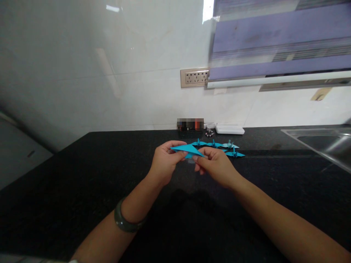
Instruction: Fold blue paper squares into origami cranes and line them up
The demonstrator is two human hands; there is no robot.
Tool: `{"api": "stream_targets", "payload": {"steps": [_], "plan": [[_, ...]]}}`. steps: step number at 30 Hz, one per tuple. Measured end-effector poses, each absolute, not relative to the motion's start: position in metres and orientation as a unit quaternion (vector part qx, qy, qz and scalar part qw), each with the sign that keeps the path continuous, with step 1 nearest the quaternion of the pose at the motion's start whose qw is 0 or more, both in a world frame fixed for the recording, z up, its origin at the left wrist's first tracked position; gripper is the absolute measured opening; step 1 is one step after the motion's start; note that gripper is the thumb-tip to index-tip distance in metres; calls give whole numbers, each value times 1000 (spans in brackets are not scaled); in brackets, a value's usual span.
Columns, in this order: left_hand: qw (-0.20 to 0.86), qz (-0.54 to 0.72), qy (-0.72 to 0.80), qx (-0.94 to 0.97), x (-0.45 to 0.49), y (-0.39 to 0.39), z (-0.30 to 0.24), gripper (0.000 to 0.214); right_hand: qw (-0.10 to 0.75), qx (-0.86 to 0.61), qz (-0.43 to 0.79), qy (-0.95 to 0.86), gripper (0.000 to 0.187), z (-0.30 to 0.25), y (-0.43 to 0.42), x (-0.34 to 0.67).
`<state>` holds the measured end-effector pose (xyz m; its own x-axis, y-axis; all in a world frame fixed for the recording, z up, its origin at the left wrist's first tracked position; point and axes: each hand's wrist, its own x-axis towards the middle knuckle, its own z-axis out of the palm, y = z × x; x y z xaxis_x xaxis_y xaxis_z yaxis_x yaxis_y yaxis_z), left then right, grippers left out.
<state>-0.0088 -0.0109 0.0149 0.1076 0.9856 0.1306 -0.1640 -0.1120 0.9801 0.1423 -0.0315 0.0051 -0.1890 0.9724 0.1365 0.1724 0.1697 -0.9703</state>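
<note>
A partly folded piece of blue origami paper (188, 149) is held above the dark counter between both hands. My left hand (166, 160) pinches its left side, thumb in front and fingers behind. On the right, my right hand (215, 164) grips the lower right corner between thumb and fingers. Just behind the hands stand several folded blue paper cranes (234, 153) with pointed wings, one of them paler than the others. My right hand partly hides some of the cranes.
Against the tiled wall sit a dark box (190, 125), a small patterned item (210, 133) and a white flat device (229, 129). A steel sink (326, 144) is set into the black counter (109, 153) at right. Wall sockets (196, 77) and a purple blind (274, 40) are above.
</note>
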Motion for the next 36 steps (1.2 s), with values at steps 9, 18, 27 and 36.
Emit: {"api": "stream_targets", "payload": {"steps": [9,18,27,36], "plan": [[560,540,377,502,-6,-13,13,20,444,-413,488,-628,25,13,-37,145],[587,453,391,545,-5,-19,16,22,502,-450,432,-599,23,8,-30,142],[629,423,369,537,-6,-20,19,20,497,-467,404,-609,20,4,-27,146],[531,525,400,531,-6,-14,13,26,480,-457,414,-624,26,10,-31,147]]}}
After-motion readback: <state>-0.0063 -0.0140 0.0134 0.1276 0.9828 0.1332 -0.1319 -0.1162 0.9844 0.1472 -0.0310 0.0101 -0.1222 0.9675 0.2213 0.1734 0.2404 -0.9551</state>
